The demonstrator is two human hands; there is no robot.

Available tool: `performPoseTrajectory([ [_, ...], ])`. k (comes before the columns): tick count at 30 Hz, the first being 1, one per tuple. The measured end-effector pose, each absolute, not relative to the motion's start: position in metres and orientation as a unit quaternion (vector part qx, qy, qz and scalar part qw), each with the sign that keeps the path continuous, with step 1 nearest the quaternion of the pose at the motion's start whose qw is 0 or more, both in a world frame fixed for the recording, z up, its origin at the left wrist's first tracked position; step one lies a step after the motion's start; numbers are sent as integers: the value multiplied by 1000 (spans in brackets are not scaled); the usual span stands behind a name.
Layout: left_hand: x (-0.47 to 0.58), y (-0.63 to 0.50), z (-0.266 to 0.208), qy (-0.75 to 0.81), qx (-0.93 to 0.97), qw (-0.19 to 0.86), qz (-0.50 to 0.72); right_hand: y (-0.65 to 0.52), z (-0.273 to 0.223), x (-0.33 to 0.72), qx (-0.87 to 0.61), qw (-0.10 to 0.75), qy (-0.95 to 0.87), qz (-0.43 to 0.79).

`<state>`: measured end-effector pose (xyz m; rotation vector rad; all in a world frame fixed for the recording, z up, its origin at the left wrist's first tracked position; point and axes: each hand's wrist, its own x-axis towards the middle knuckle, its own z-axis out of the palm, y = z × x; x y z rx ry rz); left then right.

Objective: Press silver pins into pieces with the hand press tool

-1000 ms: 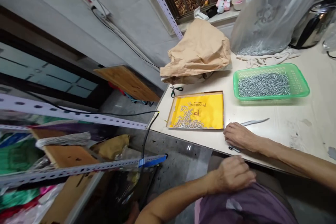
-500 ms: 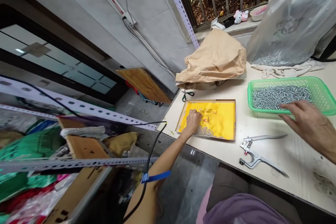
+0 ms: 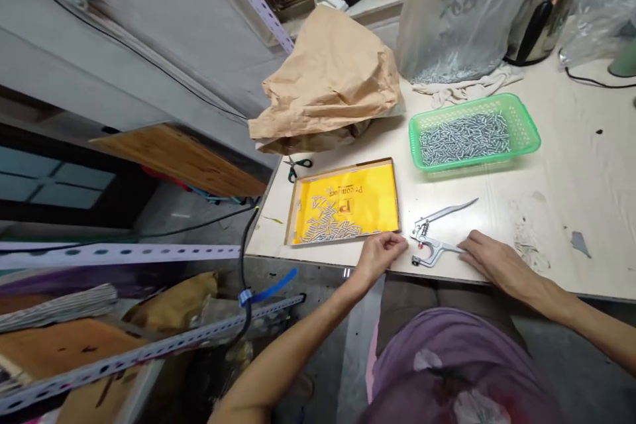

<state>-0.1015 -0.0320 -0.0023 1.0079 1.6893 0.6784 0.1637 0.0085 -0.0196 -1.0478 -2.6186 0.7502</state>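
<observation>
The left hand (image 3: 380, 255) was at the table (image 3: 571, 172) edge, fingers pinched shut; what it held was too small to see. It sat just below the yellow tray (image 3: 348, 205) w/ little metal bits in it & just left of the metal pliers (image 3: 434, 242). The right hand (image 3: 491, 260) lay open & flat on the table, fingertips touching the pliers' handle. Behind them were a green basket (image 3: 527, 129) full of metal bits, a brown paper bag (image 3: 330, 83), small scissors (image 3: 297, 165), a clear plastic bag (image 3: 462, 6) & a kettle (image 3: 544, 10).
</observation>
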Motion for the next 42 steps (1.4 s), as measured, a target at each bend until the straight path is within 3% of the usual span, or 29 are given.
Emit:
performPoseTrajectory([
  [10,-67,-33,-18,728,378,519,239,5,-19,161,-363,76,-904,212],
  [21,-72,-23,-5,726,422,538,74,7,-10,163,-349,44,-915,199],
  [26,-69,-26,-2,726,399,558,58,35,-6,167,-350,58,-925,133],
  [33,-68,-30,-6,740,390,544,61,56,-11,156,-322,-20,-939,115],
  [37,-67,-32,-6,743,383,546,54,50,-6,153,-327,-19,-939,106],
  [40,-68,-37,-3,746,423,514,32,45,-4,155,-321,-5,-940,118],
  [42,-69,-42,-1,745,506,432,47,41,-4,156,-320,3,-939,129],
])
